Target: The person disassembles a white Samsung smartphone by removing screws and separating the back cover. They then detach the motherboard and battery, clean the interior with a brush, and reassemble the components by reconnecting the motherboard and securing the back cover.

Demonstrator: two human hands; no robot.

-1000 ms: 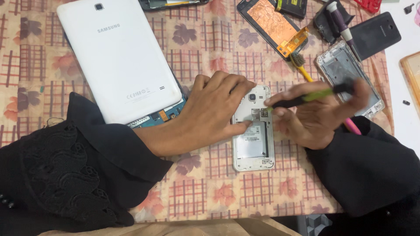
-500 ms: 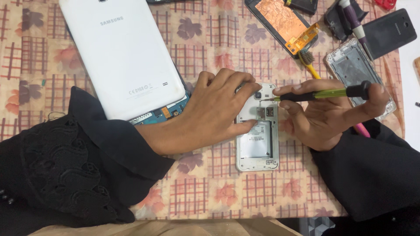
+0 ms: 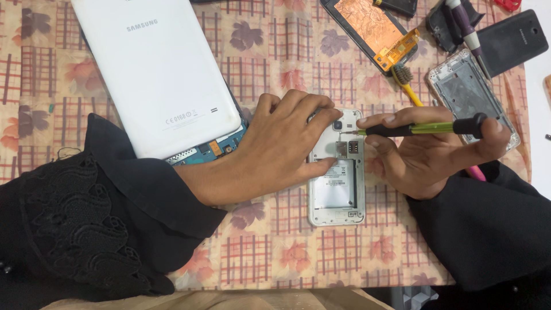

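A white phone with its back cover off (image 3: pixel 338 195) lies on the patterned tablecloth, battery bay exposed. My left hand (image 3: pixel 284 146) presses on its upper left edge, fingers spread over the frame. My right hand (image 3: pixel 427 155) grips a green-and-black screwdriver (image 3: pixel 425 128) held nearly level, its tip touching the phone's top right near the camera. Both arms wear black sleeves.
A white tablet back cover (image 3: pixel 155 74) lies at upper left over a blue circuit board (image 3: pixel 215 150). Upper right holds a screen assembly with copper foil (image 3: pixel 373 31), a silver phone frame (image 3: pixel 470 97), a black back cover (image 3: pixel 513 40), a yellow brush (image 3: pixel 408 86) and another tool (image 3: pixel 468 31).
The view has shifted slightly. The screwdriver has levelled out, with its tip staying at the top of the phone. My left hand keeps holding the phone.
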